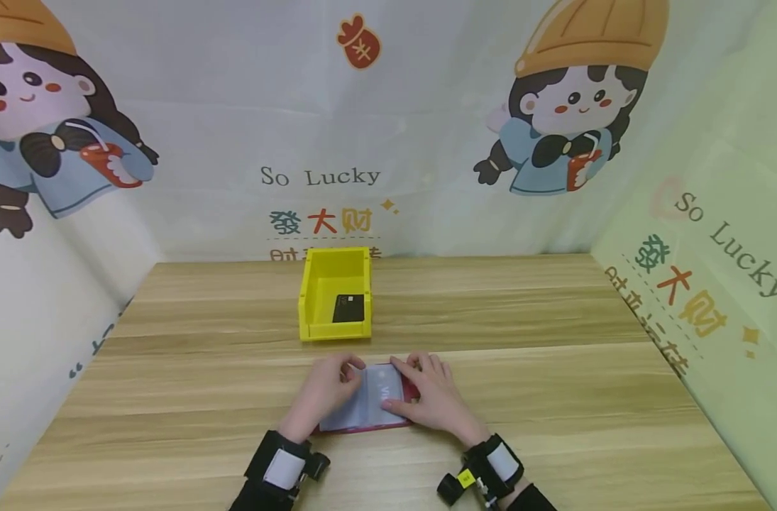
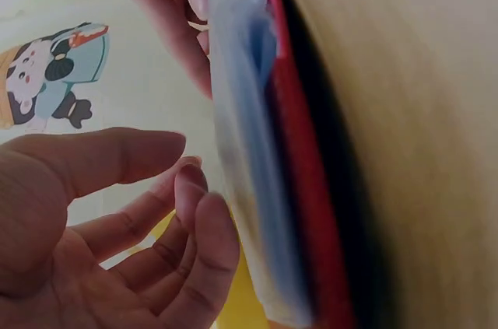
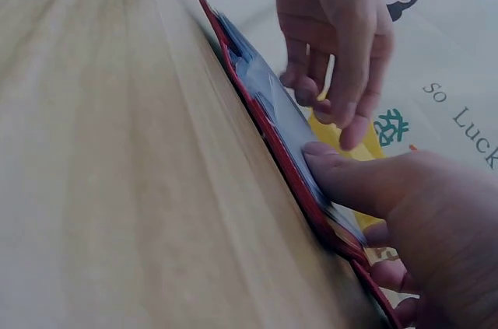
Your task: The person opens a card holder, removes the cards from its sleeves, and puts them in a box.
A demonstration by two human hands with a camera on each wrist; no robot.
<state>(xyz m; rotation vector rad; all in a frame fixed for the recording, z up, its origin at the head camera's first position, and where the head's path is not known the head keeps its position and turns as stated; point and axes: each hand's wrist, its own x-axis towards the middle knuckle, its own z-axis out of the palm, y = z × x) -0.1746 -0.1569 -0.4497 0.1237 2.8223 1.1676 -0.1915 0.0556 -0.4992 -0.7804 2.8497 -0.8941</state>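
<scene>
A red card holder (image 1: 369, 429) lies spread on the table, its clear plastic sleeves (image 1: 356, 409) facing up; pale lettering shows through the right-hand sleeve. My left hand (image 1: 328, 387) hovers over the left side of the sleeves, thumb and fingers loosely bent with a gap between them in the left wrist view (image 2: 140, 228). Nothing shows between those fingers. On the right side, my right hand (image 1: 434, 397) rests with its thumb (image 3: 342, 173) pressing on the sleeves. Its other fingers reach over the red cover's right part and top edge, partly hidden behind the thumb in the right wrist view.
Beyond the hands stands a yellow bin (image 1: 333, 332) with a black card (image 1: 348, 309) lying in it. The wood-grain table (image 1: 554, 397) extends to both sides. A printed cloth (image 1: 426, 213) hangs at the back and along the sides.
</scene>
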